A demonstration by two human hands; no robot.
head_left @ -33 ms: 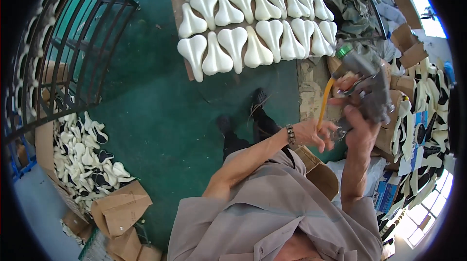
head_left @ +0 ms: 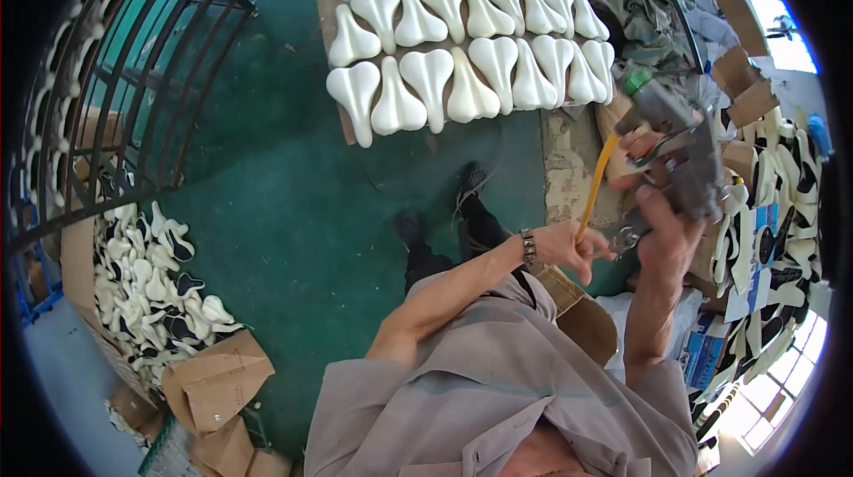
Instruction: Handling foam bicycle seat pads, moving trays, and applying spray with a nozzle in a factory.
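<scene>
My right hand (head_left: 668,237) grips a bulky grey tool (head_left: 697,175) with a green cap (head_left: 636,80). Its thumb lies along the near side, while other fingers show through by the tool's handle. From the tool an orange hose (head_left: 597,182) hangs down to my left hand (head_left: 569,246), which wears a wristwatch (head_left: 529,247). The left fingers are curled round the hose's lower end. Right beside those fingertips is a shiny metal fitting (head_left: 625,240) under the tool. Exactly what kind of tool this is I cannot tell.
Rows of white saddle-shaped pieces (head_left: 426,77) lie on a board ahead. A dark metal rack (head_left: 191,59) stands at left above a heap of white and black pieces (head_left: 147,273). Cardboard boxes (head_left: 218,379) sit lower left; more pieces (head_left: 791,202) are stacked at right.
The tool has shifted slightly right in my right hand. My left fingers, spread before, have drawn together at the hose end near the metal fitting.
</scene>
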